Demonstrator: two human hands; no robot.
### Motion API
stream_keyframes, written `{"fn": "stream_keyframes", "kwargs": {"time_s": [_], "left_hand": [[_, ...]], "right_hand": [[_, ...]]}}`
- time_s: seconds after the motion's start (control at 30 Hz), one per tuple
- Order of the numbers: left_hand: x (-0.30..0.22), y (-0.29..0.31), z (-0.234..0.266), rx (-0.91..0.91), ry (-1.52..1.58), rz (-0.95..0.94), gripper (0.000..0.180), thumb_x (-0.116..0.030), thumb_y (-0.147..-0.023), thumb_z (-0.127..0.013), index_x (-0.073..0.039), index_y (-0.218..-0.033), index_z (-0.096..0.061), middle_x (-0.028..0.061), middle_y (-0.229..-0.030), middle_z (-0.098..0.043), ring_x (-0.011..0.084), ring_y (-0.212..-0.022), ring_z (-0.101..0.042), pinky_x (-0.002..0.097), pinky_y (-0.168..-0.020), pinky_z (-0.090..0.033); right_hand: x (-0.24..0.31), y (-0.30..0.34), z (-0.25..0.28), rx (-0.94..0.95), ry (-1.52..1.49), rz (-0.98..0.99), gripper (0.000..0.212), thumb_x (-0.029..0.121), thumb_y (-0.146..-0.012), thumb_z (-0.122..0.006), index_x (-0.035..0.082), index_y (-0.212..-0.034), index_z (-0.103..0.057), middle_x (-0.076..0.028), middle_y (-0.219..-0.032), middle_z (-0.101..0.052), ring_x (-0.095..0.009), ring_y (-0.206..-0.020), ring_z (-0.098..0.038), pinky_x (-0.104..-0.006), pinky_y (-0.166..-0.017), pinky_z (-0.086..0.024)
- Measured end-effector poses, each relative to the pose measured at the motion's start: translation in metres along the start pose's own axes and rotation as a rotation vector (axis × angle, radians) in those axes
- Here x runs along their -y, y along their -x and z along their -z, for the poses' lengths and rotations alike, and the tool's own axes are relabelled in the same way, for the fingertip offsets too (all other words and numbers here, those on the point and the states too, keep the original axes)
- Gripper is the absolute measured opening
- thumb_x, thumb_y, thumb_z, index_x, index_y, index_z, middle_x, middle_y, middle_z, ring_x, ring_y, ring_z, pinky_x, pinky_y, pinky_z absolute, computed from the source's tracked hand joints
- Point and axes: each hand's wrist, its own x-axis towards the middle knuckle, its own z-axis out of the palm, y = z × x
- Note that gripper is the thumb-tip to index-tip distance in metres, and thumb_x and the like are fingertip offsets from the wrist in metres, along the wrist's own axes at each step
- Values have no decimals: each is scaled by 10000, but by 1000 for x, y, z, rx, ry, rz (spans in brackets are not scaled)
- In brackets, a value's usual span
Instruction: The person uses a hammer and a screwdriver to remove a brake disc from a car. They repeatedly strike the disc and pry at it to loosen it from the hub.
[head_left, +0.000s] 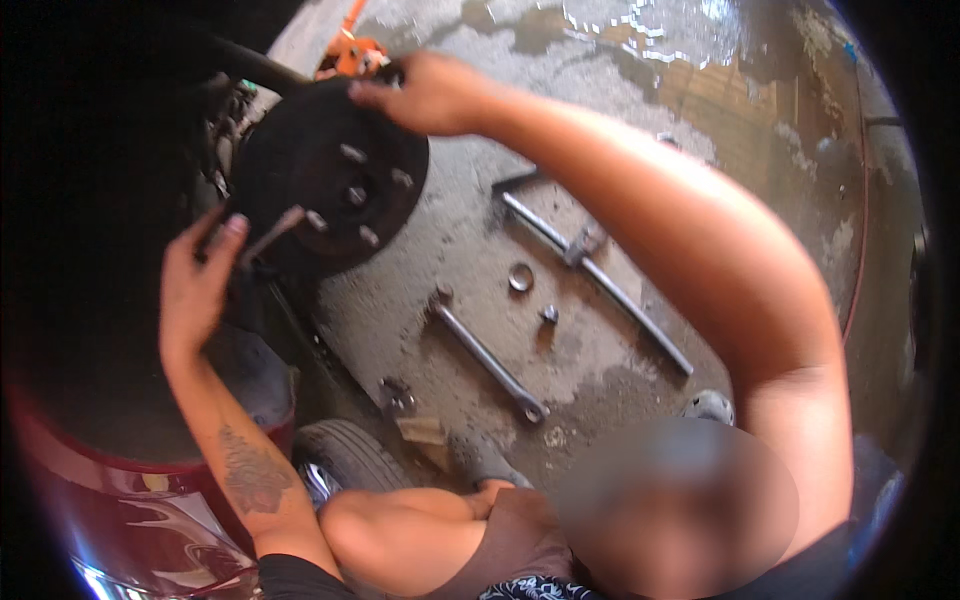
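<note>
A round, dark brake drum (330,185) stands at the wheel end of a dark red car, its face turned toward me with several wheel studs around a center hub. My right hand (435,97) is closed on its upper right rim, thumb on the front face. At the lower left rim is my left hand (195,285), its fingers curled at the edge and partly hidden in shadow. Close to those fingers, a thin, light, blurred tool-like piece (272,236) slants across the drum face; its kind is unclear.
On the wet concrete lie a sliding T-bar (640,318), a long steel wrench (490,360), a metal ring (521,278) and a small nut-like part (549,315). An orange jack (348,55) stands behind the drum. A tyre (350,455) and the red car body (130,510) are at lower left.
</note>
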Motion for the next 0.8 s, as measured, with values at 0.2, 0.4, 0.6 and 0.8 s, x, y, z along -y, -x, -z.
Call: {"fn": "stream_keyframes", "kwargs": {"time_s": [0.2, 0.4, 0.6, 0.8], "left_hand": [[7, 4, -8, -77, -75, -5, 698, -506, -941, -655, 67, -1338, -610, 224, -1222, -679, 259, -1168, -632, 344, -1062, -425], [8, -2, -10, -54, -22, -16, 733, -536, -931, -642, 66, -1347, -603, 258, -1244, -667, 305, -1184, -644, 377, -1077, -428], [11, -5, -9, -74, -70, -1, 808, -598, -904, -643, 75, -1348, -599, 265, -1240, -667, 317, -1191, -640, 386, -1072, -432], [2, -3, -10, -86, -102, 22, 827, -617, -894, -643, 78, -1339, -605, 284, -1262, -651, 335, -1201, -633, 398, -1079, -428]], "right_hand": [[-6, 18, 50, 170, -205, 69, 518, 402, -1012, -507, -78, -1044, -698, -233, -1003, -727, -350, -1004, -680, -426, -950, -481], [5, 35, 58, 179, -206, 29, 480, 415, -1014, -511, -21, -1080, -701, -195, -997, -708, -291, -989, -655, -415, -922, -474], [0, 29, 60, 272, -291, 17, 471, 404, -1016, -513, -12, -1145, -695, -185, -1061, -714, -283, -1040, -648, -409, -951, -466], [6, 37, 69, 254, -289, -44, 452, 386, -1013, -533, -6, -1172, -694, -188, -1080, -717, -283, -1055, -651, -408, -953, -471]]}}
